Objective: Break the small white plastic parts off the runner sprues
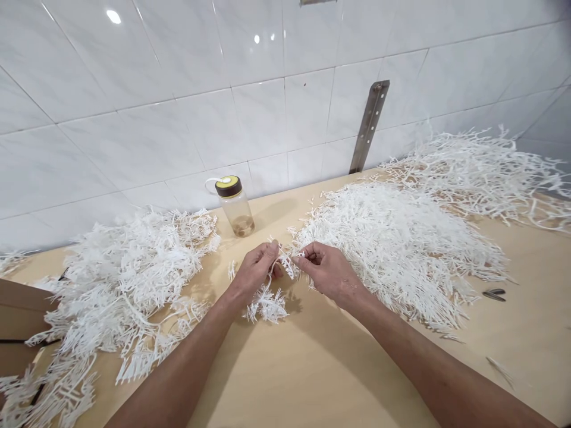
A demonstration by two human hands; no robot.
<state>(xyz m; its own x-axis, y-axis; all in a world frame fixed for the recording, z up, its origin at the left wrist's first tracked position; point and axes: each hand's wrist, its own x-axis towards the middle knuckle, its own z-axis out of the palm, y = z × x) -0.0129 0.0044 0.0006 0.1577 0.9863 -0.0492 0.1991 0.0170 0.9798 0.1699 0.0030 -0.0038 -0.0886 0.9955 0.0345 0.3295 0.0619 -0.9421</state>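
Note:
My left hand (254, 270) is closed in a pinch on a white branched plastic sprig (286, 265), just above the table. Fingers curled, my right hand (328, 272) pinches at the right end of the same sprig. Its fingertips partly hide the spot where they meet it. Below my left hand, a small bunch of white sprigs (267, 306) hangs or lies close to the tabletop; I cannot tell which. A large heap of thin white sprigs (383, 244) lies right beside my right hand. To the left spreads another heap of tangled, bushier white sprigs (129, 279).
A clear bottle (236, 211) with a black and yellow lid stands behind my hands. More long white strands (482, 172) pile up at the back right. Small dark clippers or similar (494, 295) lie at right. A cardboard box (22, 321) sits at left. A metal bracket (370, 126) is against the tiled wall.

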